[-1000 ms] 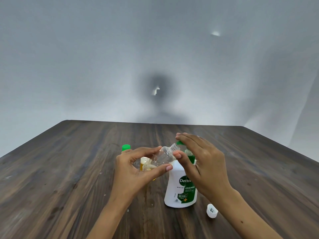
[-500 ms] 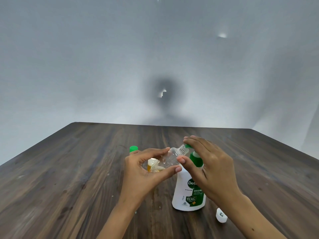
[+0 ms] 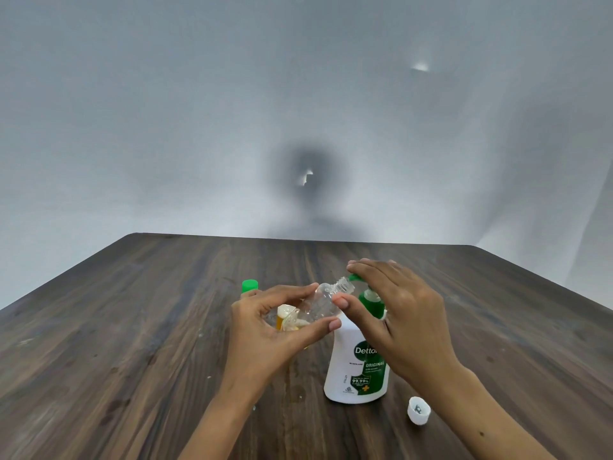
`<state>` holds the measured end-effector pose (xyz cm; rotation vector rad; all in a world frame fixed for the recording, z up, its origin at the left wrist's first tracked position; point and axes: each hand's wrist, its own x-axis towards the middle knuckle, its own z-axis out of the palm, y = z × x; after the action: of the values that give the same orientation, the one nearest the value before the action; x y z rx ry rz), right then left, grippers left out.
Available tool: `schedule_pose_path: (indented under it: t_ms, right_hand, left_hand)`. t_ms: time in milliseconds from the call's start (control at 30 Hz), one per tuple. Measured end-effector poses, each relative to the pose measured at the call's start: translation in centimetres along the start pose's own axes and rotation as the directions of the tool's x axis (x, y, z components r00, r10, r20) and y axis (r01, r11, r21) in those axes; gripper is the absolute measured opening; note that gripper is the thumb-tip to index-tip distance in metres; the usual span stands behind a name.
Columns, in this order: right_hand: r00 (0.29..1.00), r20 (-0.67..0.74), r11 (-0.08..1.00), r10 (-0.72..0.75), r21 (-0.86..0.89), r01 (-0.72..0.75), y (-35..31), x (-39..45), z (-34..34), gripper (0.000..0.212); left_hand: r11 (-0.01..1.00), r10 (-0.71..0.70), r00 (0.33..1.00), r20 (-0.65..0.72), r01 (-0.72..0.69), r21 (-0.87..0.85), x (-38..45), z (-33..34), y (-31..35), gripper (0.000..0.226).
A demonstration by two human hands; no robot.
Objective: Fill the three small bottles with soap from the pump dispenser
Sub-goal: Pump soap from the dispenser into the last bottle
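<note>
left hand (image 3: 265,330) fingers grip clear small bottle (image 3: 323,302), tilted, mouth at pump dispenser (image 3: 358,363) spout | right hand (image 3: 398,313) fingers flat on pump head | white cap (image 3: 418,410) on surface (image 3: 132,327) at dispenser's 4 o'clock | green-capped bottle (image 3: 249,286) at 10 o'clock

The left hand (image 3: 265,330) grips a clear small bottle (image 3: 320,302) tilted, its open neck at the green nozzle of the pump dispenser (image 3: 356,363). The right hand (image 3: 398,313) rests on the pump head. A white cap (image 3: 418,410) lies near right on the wooden table (image 3: 132,327); a green-capped bottle (image 3: 249,287) stands far left.
</note>
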<state>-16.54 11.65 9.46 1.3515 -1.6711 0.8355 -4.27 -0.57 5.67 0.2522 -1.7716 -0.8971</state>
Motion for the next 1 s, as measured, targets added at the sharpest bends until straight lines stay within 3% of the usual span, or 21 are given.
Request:
schedule_pose_path:
  t_ms: [500, 1000]
  right_hand:
    - [0.999, 0.013, 0.999, 0.040, 0.031, -0.040, -0.32, -0.51, 0.37, 0.073]
    - [1.000, 0.000, 1.000, 0.002, -0.004, -0.002, -0.10, -0.21, 0.05, 0.074]
  left_hand:
    - [1.000, 0.021, 1.000, -0.023, -0.021, -0.015, 0.03, 0.01, -0.14, 0.054]
    - [1.000, -0.012, 1.000, -0.029, 0.012, 0.012, -0.18, 0.08, -0.16, 0.046]
